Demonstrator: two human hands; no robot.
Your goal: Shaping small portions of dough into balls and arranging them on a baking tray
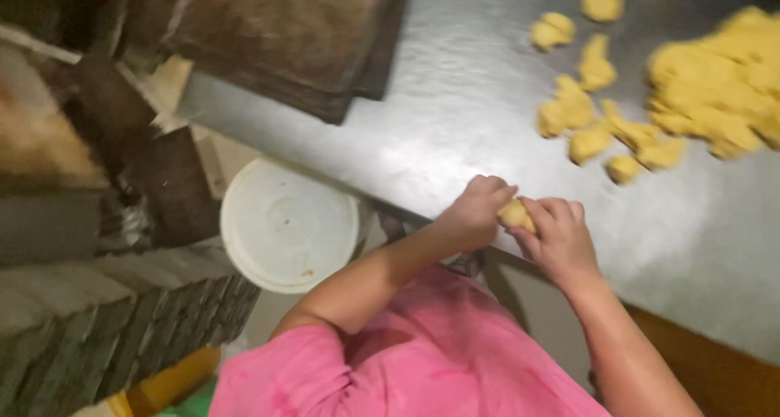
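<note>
From the head camera I see my left hand and right hand both closed on one small dough ball, pressed between them at the edge of the steel table. About nine dough pieces lie beside one big dough pile. One white bucket lid is below the table.

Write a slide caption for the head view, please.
Both hands, left hand and right hand, pinch a yellow dough piece above a steel table.

Bare steel table ahead — dough pieces right, dark tray left
</note>
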